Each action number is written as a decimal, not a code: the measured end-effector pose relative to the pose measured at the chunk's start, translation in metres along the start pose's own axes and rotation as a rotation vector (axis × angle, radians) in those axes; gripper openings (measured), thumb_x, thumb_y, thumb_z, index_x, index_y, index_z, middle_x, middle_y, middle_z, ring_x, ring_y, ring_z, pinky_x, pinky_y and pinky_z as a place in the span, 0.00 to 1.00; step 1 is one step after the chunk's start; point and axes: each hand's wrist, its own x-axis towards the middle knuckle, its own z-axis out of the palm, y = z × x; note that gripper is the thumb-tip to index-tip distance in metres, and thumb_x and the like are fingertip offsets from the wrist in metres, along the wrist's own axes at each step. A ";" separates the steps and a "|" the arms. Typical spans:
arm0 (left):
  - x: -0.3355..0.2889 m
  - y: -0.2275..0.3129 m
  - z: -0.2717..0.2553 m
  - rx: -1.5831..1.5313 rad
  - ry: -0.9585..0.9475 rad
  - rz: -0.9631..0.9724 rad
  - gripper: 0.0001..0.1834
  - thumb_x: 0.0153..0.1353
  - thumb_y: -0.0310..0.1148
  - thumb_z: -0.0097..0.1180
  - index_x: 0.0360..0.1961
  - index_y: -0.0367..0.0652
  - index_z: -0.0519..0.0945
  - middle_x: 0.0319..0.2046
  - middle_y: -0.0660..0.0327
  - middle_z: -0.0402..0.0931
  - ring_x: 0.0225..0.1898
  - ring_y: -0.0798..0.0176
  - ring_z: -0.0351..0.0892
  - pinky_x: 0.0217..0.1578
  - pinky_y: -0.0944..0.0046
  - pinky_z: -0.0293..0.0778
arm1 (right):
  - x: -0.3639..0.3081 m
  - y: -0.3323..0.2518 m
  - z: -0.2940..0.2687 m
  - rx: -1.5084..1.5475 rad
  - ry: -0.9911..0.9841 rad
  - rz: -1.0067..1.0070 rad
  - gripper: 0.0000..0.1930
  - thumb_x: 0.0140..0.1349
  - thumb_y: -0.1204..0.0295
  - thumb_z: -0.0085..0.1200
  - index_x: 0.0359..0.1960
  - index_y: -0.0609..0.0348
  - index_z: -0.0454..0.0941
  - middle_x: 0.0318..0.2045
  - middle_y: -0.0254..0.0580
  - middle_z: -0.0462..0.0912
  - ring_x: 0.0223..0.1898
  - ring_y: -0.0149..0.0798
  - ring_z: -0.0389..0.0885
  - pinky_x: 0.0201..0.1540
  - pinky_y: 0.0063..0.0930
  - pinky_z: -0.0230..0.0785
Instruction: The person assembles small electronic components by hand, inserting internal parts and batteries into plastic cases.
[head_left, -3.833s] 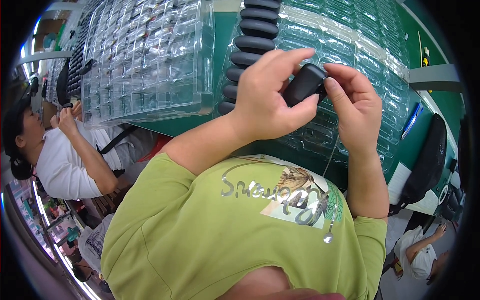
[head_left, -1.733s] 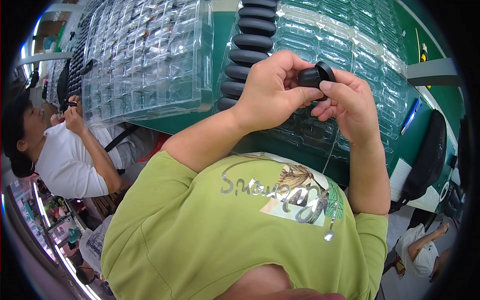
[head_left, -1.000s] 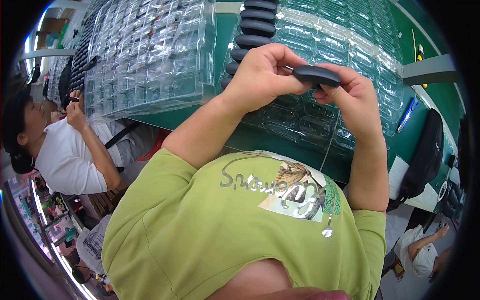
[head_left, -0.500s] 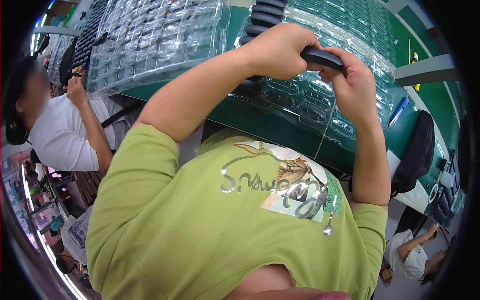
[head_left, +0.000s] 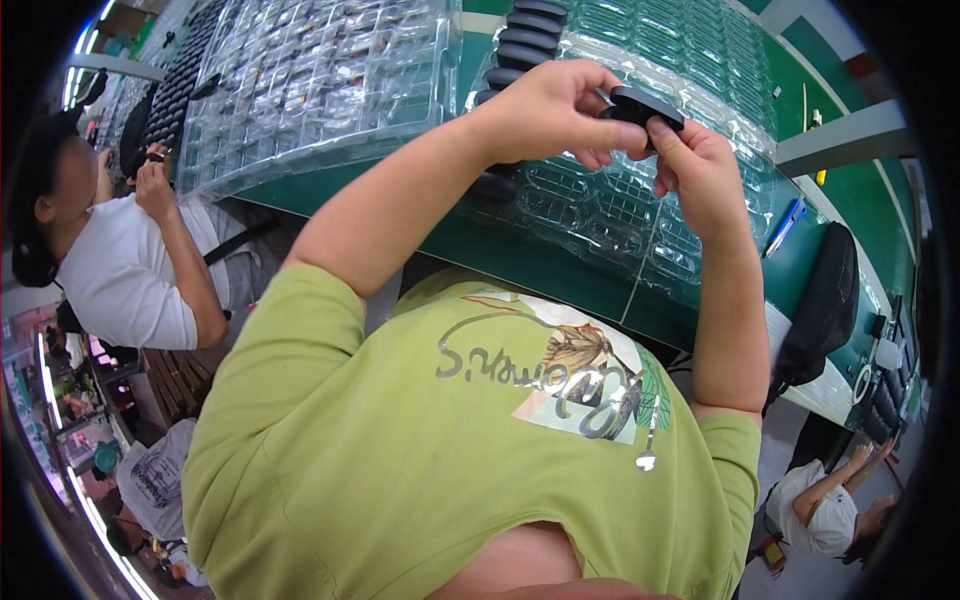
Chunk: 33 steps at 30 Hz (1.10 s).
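A black, rounded, oblong plastic part point(head_left: 648, 103) is held up between both hands, over a clear plastic tray with moulded pockets point(head_left: 680, 60). From the left, my left hand point(head_left: 555, 112) grips one end of the part, thumb along its lower side. My right hand point(head_left: 698, 170) pinches the other end between thumb and fingers. The underside of the part is dark, so its details cannot be made out. Beside my left hand, a row of similar black parts point(head_left: 528, 38) sits in the tray's left column; my hand and forearm hide some of it.
Another stack of clear trays point(head_left: 320, 90) stands to the left on the green table point(head_left: 460, 225). A blue cutter-like tool point(head_left: 786, 228) and a black mesh bag-like item point(head_left: 828, 300) lie to the right. A grey bar point(head_left: 845, 140) crosses there. A co-worker in white point(head_left: 130, 270) sits at left.
The black part has been tilted, so that its darker underside shows more. My left thumb has come forward onto it, and my right fingers have shifted their hold.
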 end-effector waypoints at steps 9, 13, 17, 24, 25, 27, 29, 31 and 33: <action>-0.016 -0.015 0.009 -0.265 0.013 -0.046 0.15 0.57 0.27 0.66 0.43 0.30 0.79 0.31 0.54 0.83 0.26 0.66 0.85 0.29 0.70 0.83 | -0.010 0.003 0.002 0.395 0.006 -0.013 0.21 0.71 0.57 0.49 0.45 0.68 0.79 0.30 0.36 0.82 0.24 0.23 0.76 0.28 0.18 0.74; -0.016 -0.018 0.010 -0.268 0.022 -0.085 0.15 0.57 0.28 0.66 0.42 0.31 0.79 0.31 0.54 0.83 0.26 0.67 0.85 0.29 0.70 0.83 | -0.009 0.007 -0.002 0.399 -0.017 -0.024 0.22 0.71 0.58 0.49 0.50 0.68 0.78 0.34 0.38 0.82 0.28 0.25 0.78 0.32 0.18 0.75; -0.017 -0.018 0.012 -0.248 0.044 -0.103 0.16 0.58 0.29 0.66 0.43 0.30 0.79 0.30 0.54 0.83 0.26 0.67 0.84 0.29 0.70 0.83 | -0.010 0.016 0.000 0.232 -0.012 -0.035 0.18 0.66 0.65 0.57 0.50 0.67 0.78 0.36 0.39 0.84 0.31 0.26 0.79 0.33 0.18 0.74; -0.016 -0.019 0.013 -0.266 0.114 -0.068 0.15 0.60 0.29 0.64 0.44 0.31 0.78 0.30 0.53 0.83 0.27 0.65 0.85 0.28 0.69 0.83 | -0.012 0.016 0.003 0.135 0.045 -0.102 0.16 0.62 0.70 0.61 0.49 0.65 0.80 0.36 0.38 0.85 0.34 0.27 0.81 0.34 0.19 0.74; -0.015 -0.020 0.013 -0.266 0.113 -0.069 0.15 0.60 0.29 0.64 0.44 0.31 0.78 0.30 0.53 0.83 0.27 0.65 0.85 0.28 0.69 0.83 | -0.013 0.014 0.004 0.119 0.070 -0.106 0.16 0.61 0.71 0.62 0.50 0.64 0.80 0.37 0.38 0.84 0.36 0.27 0.81 0.36 0.19 0.73; -0.015 -0.022 0.014 -0.195 0.147 -0.014 0.14 0.62 0.29 0.62 0.44 0.30 0.78 0.30 0.52 0.83 0.28 0.63 0.86 0.28 0.68 0.83 | -0.017 0.010 0.007 0.105 0.094 -0.112 0.17 0.61 0.71 0.62 0.51 0.64 0.81 0.37 0.38 0.84 0.37 0.28 0.81 0.38 0.18 0.73; -0.016 -0.021 0.014 -0.207 0.174 -0.012 0.13 0.63 0.28 0.61 0.44 0.29 0.78 0.30 0.52 0.83 0.28 0.63 0.86 0.28 0.67 0.83 | -0.021 0.008 0.009 -0.011 0.009 -0.385 0.19 0.60 0.73 0.63 0.53 0.64 0.80 0.40 0.38 0.82 0.40 0.28 0.79 0.43 0.18 0.72; -0.017 -0.021 0.016 -0.222 0.198 -0.010 0.13 0.63 0.28 0.61 0.44 0.29 0.78 0.30 0.52 0.83 0.28 0.62 0.86 0.28 0.67 0.83 | -0.021 0.009 0.005 -0.199 0.003 -0.452 0.20 0.60 0.75 0.63 0.54 0.65 0.79 0.42 0.39 0.81 0.42 0.29 0.78 0.46 0.19 0.71; -0.017 -0.022 0.018 -0.197 0.212 0.024 0.13 0.63 0.28 0.61 0.44 0.29 0.78 0.30 0.52 0.83 0.27 0.62 0.86 0.28 0.67 0.83 | -0.021 0.009 0.008 -0.013 0.014 -0.376 0.18 0.61 0.75 0.62 0.54 0.64 0.79 0.42 0.40 0.81 0.42 0.28 0.78 0.46 0.20 0.72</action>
